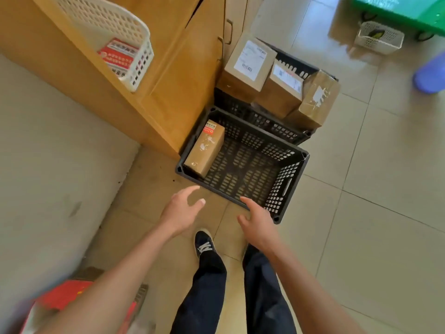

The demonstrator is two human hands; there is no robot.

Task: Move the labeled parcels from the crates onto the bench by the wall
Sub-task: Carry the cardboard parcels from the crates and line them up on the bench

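1. Both forearms reach forward over the tiled floor (pixel 361 213), above dark trousers and a dark shoe (pixel 203 244) with white laces.
2. The left hand (pixel 180 210) hangs in the air with fingers spread and relaxed, holding nothing; it is just short of the near crate's near-left corner.
3. The right hand (pixel 256 220) is likewise spread and empty, hovering over the near rim of the same crate; whether it touches the rim cannot be told.
4. The near crate (pixel 284 189), black and perforated, stands on the floor beside the wooden cabinet (pixel 173 88). One slim cardboard parcel (pixel 204 148) with a red label lies along its left wall.
5. The far crate (pixel 272 124), also black, stands just behind, touching the near one. It carries three brown parcels side by side: a left parcel (pixel 249 66) with a white label, a middle parcel (pixel 281 92) with a printed label, and a taped right parcel (pixel 315 100).
6. On the cabinet top sits a white basket (pixel 134 32) holding red-printed packets.
7. Far off on the floor stand a second white basket (pixel 379 38) and a green cart (pixel 409 10).
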